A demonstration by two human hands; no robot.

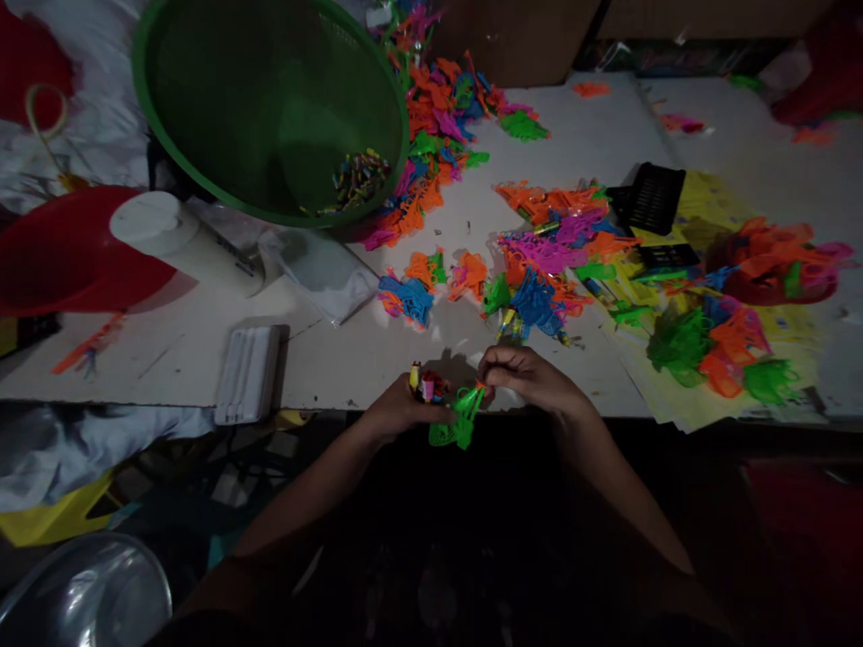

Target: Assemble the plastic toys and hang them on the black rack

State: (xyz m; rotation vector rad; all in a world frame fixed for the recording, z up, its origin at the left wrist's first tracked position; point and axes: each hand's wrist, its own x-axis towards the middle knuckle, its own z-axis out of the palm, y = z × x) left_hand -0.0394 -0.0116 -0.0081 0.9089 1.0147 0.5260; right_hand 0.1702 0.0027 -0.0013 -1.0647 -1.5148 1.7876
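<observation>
Green netted piece (464, 418) hangs below right hand's (519, 373) pinch; left hand (403, 406) clutches colourful bits (429, 385).

Head-worn view, forward and down.

No text can be read; the dark marks (237, 258) on the white bottle (195, 241) beside the green basket (256, 99) are too blurred.

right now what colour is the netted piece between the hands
The netted piece is bright green; head view.
</observation>
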